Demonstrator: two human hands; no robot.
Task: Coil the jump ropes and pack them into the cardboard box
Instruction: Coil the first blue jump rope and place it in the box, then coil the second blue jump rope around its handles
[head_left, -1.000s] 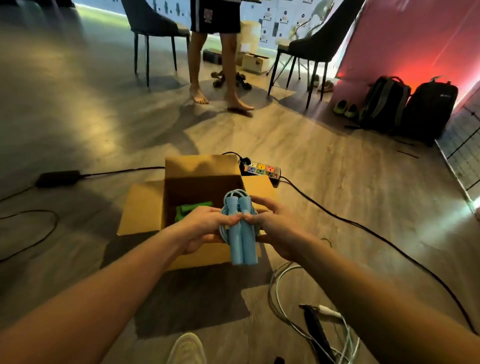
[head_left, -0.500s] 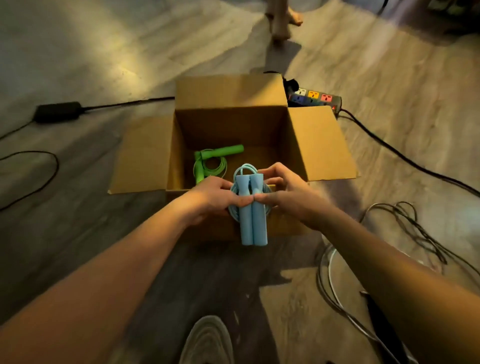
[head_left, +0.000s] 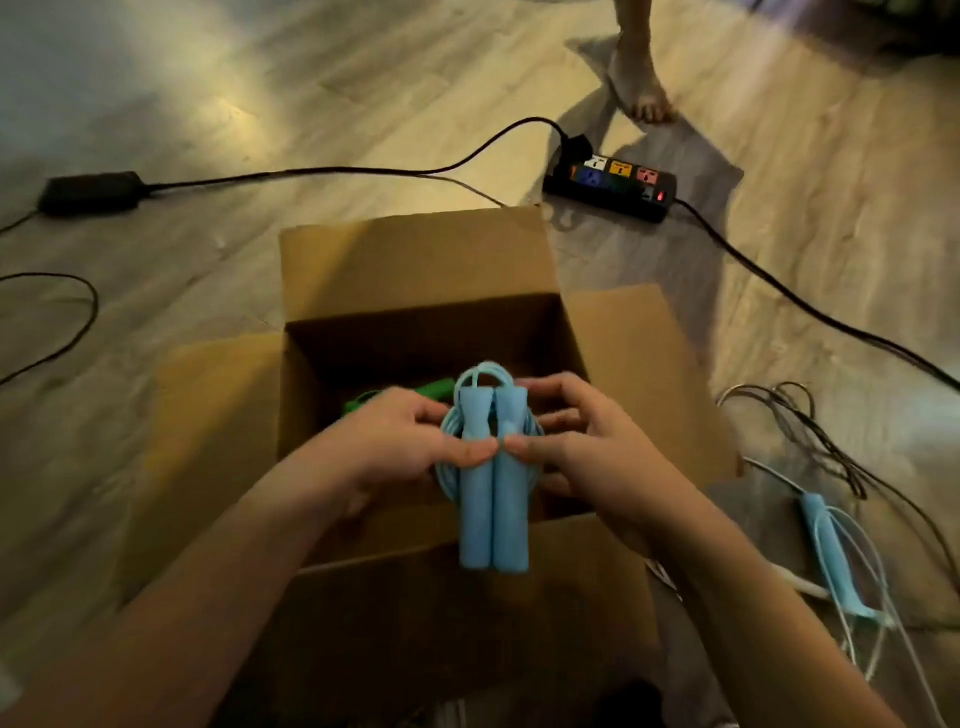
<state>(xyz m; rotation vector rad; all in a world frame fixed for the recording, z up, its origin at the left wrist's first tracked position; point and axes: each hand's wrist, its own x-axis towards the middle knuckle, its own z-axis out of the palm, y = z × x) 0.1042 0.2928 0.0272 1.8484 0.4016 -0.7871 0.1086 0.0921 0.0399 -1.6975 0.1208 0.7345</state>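
A coiled light blue jump rope, its two handles side by side, hangs above the open cardboard box. My left hand grips its left side with the thumb on the handles. My right hand holds the right side, thumb on the handle, fingers curled behind the coil. Inside the box a green jump rope shows partly behind my left hand. On the floor at the right lies another light blue jump rope, uncoiled.
A black power strip with coloured sockets lies beyond the box, its cables running left and right across the wooden floor. A black adapter sits at far left. Tangled dark cords lie right of the box. A person's bare foot stands at the top.
The view has dropped and closed in on the box. Both hands have carried the blue rope forward from the near edge to over the box opening.
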